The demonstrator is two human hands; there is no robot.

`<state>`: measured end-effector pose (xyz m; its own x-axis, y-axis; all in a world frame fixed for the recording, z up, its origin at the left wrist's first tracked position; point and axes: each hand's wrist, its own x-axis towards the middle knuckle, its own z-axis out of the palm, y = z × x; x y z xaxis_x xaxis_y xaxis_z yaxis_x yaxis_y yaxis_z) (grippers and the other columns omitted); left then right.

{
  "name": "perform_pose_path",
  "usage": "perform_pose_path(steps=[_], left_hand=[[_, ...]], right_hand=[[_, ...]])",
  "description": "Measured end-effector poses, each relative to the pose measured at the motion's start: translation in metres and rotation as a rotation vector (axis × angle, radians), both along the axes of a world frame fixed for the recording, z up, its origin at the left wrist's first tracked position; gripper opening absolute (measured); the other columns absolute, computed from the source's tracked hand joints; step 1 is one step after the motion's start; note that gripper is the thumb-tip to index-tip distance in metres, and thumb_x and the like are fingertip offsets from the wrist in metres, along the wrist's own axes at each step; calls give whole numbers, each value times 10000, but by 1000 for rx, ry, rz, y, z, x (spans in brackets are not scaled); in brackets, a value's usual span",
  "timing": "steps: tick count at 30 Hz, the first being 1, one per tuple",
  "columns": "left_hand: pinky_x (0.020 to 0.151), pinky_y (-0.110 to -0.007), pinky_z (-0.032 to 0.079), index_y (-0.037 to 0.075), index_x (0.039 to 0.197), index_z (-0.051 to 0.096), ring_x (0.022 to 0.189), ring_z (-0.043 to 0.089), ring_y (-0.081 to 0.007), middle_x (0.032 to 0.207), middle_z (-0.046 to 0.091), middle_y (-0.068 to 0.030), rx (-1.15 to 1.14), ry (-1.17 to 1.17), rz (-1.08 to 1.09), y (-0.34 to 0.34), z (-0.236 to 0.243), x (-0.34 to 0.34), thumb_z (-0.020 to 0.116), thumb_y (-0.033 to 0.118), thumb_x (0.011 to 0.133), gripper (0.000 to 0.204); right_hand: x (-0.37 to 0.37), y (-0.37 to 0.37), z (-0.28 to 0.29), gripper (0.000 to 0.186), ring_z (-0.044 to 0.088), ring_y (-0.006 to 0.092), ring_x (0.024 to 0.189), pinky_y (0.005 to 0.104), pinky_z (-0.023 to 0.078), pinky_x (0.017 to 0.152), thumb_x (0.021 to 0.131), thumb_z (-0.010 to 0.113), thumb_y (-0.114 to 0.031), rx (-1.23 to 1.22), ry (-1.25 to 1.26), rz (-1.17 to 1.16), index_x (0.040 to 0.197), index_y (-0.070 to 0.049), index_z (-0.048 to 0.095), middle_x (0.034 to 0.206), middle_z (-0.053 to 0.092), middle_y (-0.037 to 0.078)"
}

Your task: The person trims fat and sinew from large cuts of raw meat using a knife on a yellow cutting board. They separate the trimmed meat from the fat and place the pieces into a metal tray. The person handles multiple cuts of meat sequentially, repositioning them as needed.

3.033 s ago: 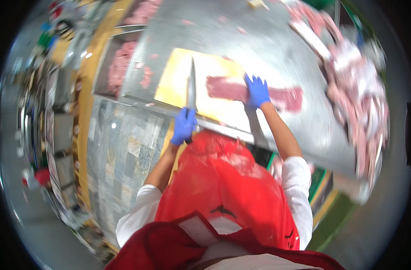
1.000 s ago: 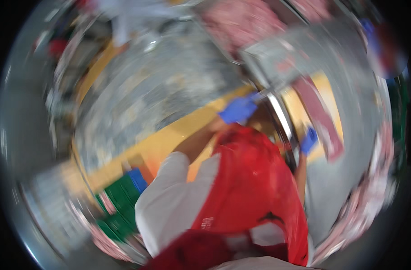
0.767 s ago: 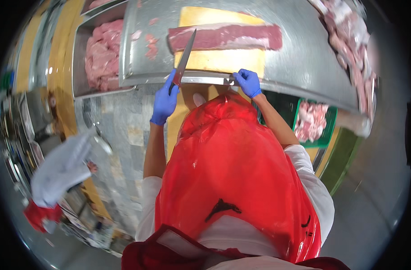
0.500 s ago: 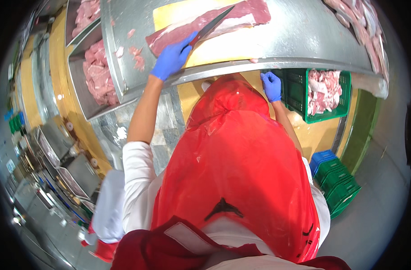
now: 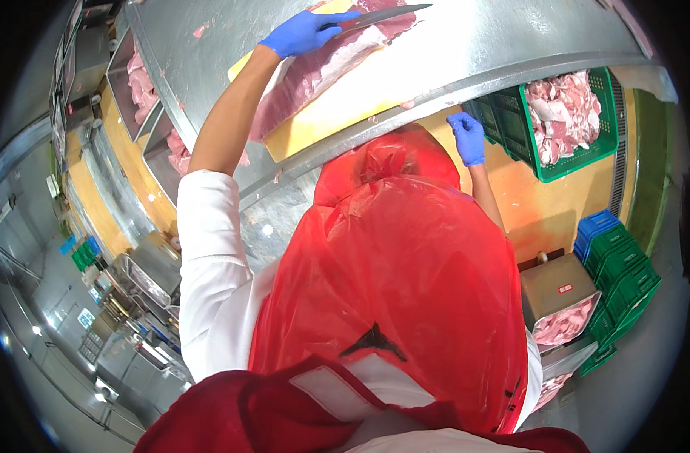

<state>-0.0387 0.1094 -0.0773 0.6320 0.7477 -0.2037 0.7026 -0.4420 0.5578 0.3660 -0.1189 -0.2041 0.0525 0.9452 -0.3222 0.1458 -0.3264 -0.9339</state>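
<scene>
My left hand [image 5: 303, 35], in a blue glove, is closed around the handle of a knife [image 5: 386, 13]. The long dark blade points right, over the far part of a long slab of raw meat [image 5: 318, 75]. Pale fat streaks the red slab, which lies diagonally on a yellow cutting board [image 5: 300, 138]. Below the table's front edge hangs my right hand [image 5: 468, 140], also blue-gloved, its fingers curled in with nothing visible in them. It is beside a green crate [image 5: 541, 170] and apart from it.
Pale meat trimmings [image 5: 564, 117] fill the crate at right. Metal bins of meat [image 5: 137, 87] stand against the left end of the steel table [image 5: 209, 68]. Stacked green crates [image 5: 624, 279] and a steel bin [image 5: 560, 287] are at lower right.
The view has turned. My left hand has carried the knife farther up along the slab, away from the table's front edge. My right hand still hangs by the green crate.
</scene>
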Motion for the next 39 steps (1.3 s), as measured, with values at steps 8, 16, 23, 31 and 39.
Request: perform_pose_path(steps=[8, 16, 23, 31, 39], left_hand=[[810, -405, 539, 397, 1512, 454, 716, 642, -343, 860, 697, -167, -93, 122, -182, 52, -12, -2, 519, 313, 1043, 480], [827, -402, 557, 397, 1493, 486, 764, 667, -326, 893, 710, -152, -205, 103, -273, 60, -16, -4, 490, 369, 1054, 440], [740, -399, 543, 238, 1459, 554, 724, 711, -318, 882, 711, -190, -319, 13, -36, -54, 27, -154, 575, 234, 1017, 442], [700, -299, 534, 152, 1483, 538, 698, 635, -127, 851, 722, -83, -266, -18, 418, -114, 40, -196, 601, 126, 1004, 484], [611, -240, 519, 196, 1490, 540, 678, 578, -46, 869, 723, -45, -367, -352, 566, -23, 24, -94, 592, 240, 1026, 469]], right_hand=[[-3, -25, 9, 166, 480, 59, 662, 238, 389, 595, 940, 691, -179, -85, -23, -302, 905, -17, 706, 722, 565, -28], [-50, -58, 29, 195, 521, 74, 692, 240, 427, 631, 958, 675, -188, -185, -70, -307, 928, 3, 703, 753, 593, -6], [-69, -11, 41, 213, 519, 73, 700, 241, 439, 646, 961, 681, -198, -132, -35, -266, 942, 13, 707, 764, 595, -10], [-150, 139, 66, 318, 644, 205, 903, 336, 534, 825, 885, 703, -170, 417, -397, 30, 1184, -64, 690, 1005, 646, 65], [-167, 203, 87, 334, 606, 323, 1113, 450, 529, 932, 849, 654, -144, 380, -950, 685, 1181, -127, 690, 1170, 620, 114]])
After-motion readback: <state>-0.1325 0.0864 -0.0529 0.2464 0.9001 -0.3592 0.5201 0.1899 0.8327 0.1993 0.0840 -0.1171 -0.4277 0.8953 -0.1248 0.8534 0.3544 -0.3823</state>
